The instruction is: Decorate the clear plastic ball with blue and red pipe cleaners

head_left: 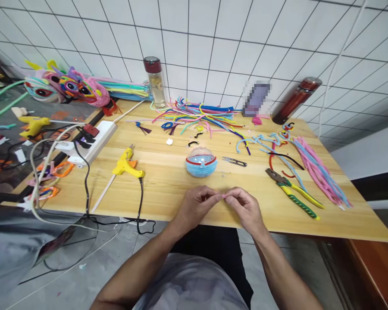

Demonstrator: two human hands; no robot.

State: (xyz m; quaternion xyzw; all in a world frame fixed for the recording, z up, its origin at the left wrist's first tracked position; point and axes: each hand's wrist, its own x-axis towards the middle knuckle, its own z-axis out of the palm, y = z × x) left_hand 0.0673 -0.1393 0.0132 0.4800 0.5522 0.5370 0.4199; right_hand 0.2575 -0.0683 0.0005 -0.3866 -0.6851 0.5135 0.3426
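Strip of pink, pinched in fingertips of left hand and right hand, on near side of blue ball, presumably for steady control of something so small. Snips just right of ball, glue gun well left of ball, likely for easy reach.

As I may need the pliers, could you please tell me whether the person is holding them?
No, the pliers lie on the table, while the left grip and right grip pinch a small pink piece.
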